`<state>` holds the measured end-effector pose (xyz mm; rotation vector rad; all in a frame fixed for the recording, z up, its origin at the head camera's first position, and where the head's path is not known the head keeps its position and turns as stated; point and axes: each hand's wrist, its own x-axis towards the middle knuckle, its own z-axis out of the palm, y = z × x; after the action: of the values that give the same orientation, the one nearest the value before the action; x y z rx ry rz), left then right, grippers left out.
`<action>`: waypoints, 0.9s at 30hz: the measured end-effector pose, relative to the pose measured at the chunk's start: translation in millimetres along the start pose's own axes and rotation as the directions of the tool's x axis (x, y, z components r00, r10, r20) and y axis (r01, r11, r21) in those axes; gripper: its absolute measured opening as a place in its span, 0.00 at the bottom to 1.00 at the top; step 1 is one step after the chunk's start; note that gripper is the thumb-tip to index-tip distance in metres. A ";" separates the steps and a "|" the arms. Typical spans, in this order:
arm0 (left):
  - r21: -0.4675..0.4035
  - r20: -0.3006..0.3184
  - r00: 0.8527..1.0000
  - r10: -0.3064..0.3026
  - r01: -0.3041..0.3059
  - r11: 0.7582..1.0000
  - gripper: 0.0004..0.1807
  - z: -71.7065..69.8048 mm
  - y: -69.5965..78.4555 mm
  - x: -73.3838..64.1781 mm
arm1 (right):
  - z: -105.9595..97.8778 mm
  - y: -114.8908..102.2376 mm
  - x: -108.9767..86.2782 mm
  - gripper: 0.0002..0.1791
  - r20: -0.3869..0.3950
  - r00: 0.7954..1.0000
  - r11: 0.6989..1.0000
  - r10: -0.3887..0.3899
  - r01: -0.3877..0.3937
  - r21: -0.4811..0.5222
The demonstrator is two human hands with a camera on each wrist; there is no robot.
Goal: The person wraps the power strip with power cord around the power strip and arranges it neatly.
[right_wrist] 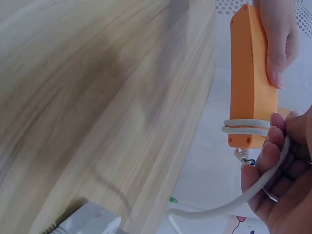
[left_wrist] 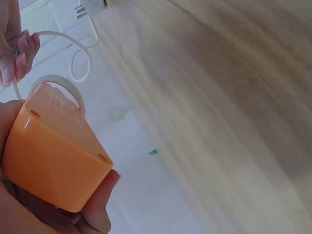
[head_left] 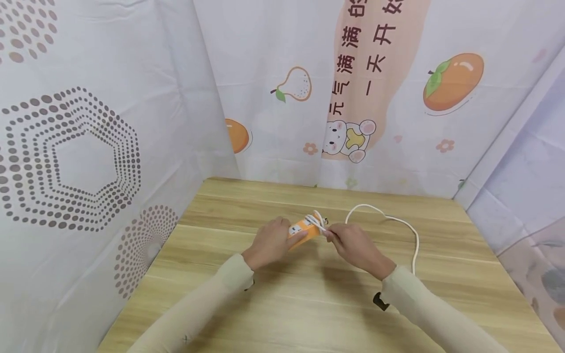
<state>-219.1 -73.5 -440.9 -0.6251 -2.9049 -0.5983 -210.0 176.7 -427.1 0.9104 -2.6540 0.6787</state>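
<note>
L hand (head_left: 272, 241) grips the orange power strip (head_left: 302, 230), held just above the wooden worktop (head_left: 309, 294) near its middle. R hand (head_left: 353, 243) pinches the white cord (head_left: 397, 221), w/ two turns wrapped round the strip's end; the rest trails across the worktop to the plug (right_wrist: 87, 220).

I see left hand (head_left: 272, 241) gripping orange power strip (head_left: 302, 230). Right hand (head_left: 353, 243) pinches white cord (head_left: 399, 221) beside it, slack looping off right.

wooden table (head_left: 309, 304), light grain, planks running left-right. printed curtains on three sides: dotted hexagon pattern (head_left: 70, 162) at left; pear (head_left: 296, 84), persimmon (head_left: 452, 81), cartoon bear (head_left: 348, 139) and orange banner with characters (head_left: 375, 54) behind.
</note>
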 end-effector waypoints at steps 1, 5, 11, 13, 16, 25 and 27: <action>-0.019 -0.004 1.000 -0.009 0.009 1.000 0.30 0.2 -1.1 0.3 | 0.1 -0.3 -0.2 0.11 -0.004 1.000 1.000 0.001 -0.001 0.007; -0.098 -0.010 1.000 -0.019 0.018 0.995 0.30 0.8 -4.1 -0.2 | 0.8 0.7 -1.3 0.12 -0.018 1.000 0.999 -0.007 0.008 0.036; -0.334 0.009 0.996 -0.093 0.091 0.938 0.32 -1.9 -8.9 1.1 | -0.2 3.3 -4.7 0.11 0.020 1.000 0.994 0.014 -0.017 0.110; -0.404 0.026 0.994 -0.110 0.111 0.908 0.33 -3.6 -10.4 1.5 | -0.5 3.9 -5.8 0.11 0.025 1.000 0.991 0.017 -0.020 0.129; -0.506 0.086 0.990 -0.114 0.142 0.851 0.34 -4.8 -10.8 1.0 | 0.0 4.6 -7.8 0.11 0.018 1.000 0.988 0.009 -0.012 0.156; -0.712 0.257 0.956 -0.139 0.285 0.642 0.40 -5.9 -4.5 0.2 | 4.7 6.8 -8.5 0.10 -0.013 1.000 0.978 0.006 -0.003 0.209; -0.739 0.283 0.951 -0.125 0.299 0.604 0.40 -6.9 -3.9 -0.2 | 4.0 6.4 -7.9 0.10 -0.011 1.000 0.976 0.016 -0.014 0.215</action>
<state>-220.3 -79.6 -436.1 -0.3958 -2.7958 -2.0034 -208.2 183.2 -435.8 0.9372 -2.6153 0.9875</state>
